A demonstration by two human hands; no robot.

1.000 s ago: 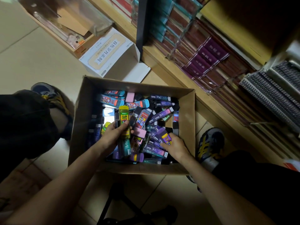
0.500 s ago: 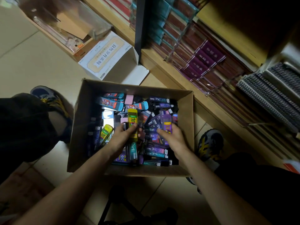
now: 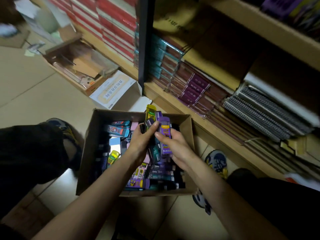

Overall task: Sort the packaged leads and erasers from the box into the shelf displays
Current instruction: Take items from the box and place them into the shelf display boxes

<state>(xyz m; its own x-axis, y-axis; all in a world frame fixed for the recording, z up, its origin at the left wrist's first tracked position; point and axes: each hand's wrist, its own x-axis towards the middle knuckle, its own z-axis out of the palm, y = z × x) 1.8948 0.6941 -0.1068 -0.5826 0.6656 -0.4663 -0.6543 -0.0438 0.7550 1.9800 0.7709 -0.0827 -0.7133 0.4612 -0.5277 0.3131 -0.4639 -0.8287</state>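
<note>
An open cardboard box [image 3: 88, 153] on the floor between my feet holds several packaged leads and erasers in purple, teal, pink and yellow. Above the box, my left hand [image 3: 140, 144] grips a bunch of packs, among them a yellow lead pack [image 3: 150, 114] that sticks up past the far rim. Right beside it, my right hand [image 3: 174, 146] holds a purple lead pack [image 3: 165, 134] upright, thumb across its front. The two hands touch over the middle of the box.
Wooden shelves [image 3: 204, 122] run along the right, packed with purple-labelled notebooks [image 3: 194, 90], teal packs and spiral notebooks [image 3: 263, 115]. A white box [image 3: 114, 92] and an open carton [image 3: 78, 66] lie on the floor beyond the cardboard box. My shoes [image 3: 217, 161] flank the box.
Both hands rose out of the box with their packs and came together. The view tilted up toward the shelves.
</note>
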